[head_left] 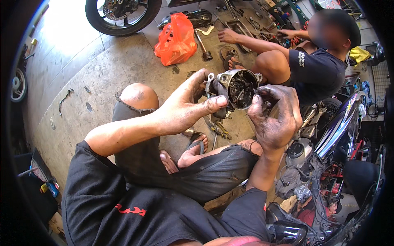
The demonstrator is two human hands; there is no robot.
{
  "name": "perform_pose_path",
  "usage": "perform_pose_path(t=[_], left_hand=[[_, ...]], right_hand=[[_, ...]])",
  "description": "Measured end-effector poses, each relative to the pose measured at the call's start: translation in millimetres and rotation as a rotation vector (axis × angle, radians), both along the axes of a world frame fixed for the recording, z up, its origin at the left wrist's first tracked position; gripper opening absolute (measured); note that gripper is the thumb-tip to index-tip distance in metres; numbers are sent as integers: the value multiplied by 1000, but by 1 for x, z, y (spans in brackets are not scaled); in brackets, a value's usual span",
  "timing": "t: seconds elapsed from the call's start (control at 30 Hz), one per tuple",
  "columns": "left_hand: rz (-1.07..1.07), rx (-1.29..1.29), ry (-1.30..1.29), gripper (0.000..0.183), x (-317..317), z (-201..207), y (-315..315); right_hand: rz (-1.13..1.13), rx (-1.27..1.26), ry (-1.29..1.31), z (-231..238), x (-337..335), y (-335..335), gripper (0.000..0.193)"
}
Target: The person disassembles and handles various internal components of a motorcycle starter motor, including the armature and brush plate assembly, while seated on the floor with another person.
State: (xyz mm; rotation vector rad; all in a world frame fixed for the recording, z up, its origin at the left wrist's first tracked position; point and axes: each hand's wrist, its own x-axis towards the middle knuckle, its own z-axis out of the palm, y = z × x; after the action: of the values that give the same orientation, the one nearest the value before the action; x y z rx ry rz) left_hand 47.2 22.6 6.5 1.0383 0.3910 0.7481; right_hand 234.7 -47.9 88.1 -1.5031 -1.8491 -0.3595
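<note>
A round metal housing (241,89) with bolt ears is raised in front of me, its open end facing up and dark, greasy parts inside. My left hand (189,100) is closed around its left side, thumb along the near edge and fingers behind. Beside those fingers a small metal eyelet (210,78) sticks up. At the right rim my right hand (279,110) pinches with thumb and forefinger; its other fingers are curled. Whether a tiny part sits in that pinch is hidden. Both hands are stained with grease.
Pliers (221,130) lie on the floor below the housing. An orange plastic bag (176,41) and a metal rod-like part (204,47) are beyond. A co-worker (320,61) squats at the far right. Motorcycle parts (299,160) crowd my right; a wheel (123,16) stands far left.
</note>
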Motion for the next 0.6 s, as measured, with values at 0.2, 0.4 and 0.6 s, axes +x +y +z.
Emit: perform_pose_path(t=[0.2, 0.4, 0.6], left_hand=[[15, 37, -4, 53, 0, 2, 0], [73, 122, 29, 52, 1, -1, -2], [68, 153, 60, 51, 2, -5, -2]], right_hand=[[-26, -26, -12, 2, 3, -1, 19], [2, -37, -6, 2, 3, 0, 29], [73, -55, -117, 2, 5, 1, 31]])
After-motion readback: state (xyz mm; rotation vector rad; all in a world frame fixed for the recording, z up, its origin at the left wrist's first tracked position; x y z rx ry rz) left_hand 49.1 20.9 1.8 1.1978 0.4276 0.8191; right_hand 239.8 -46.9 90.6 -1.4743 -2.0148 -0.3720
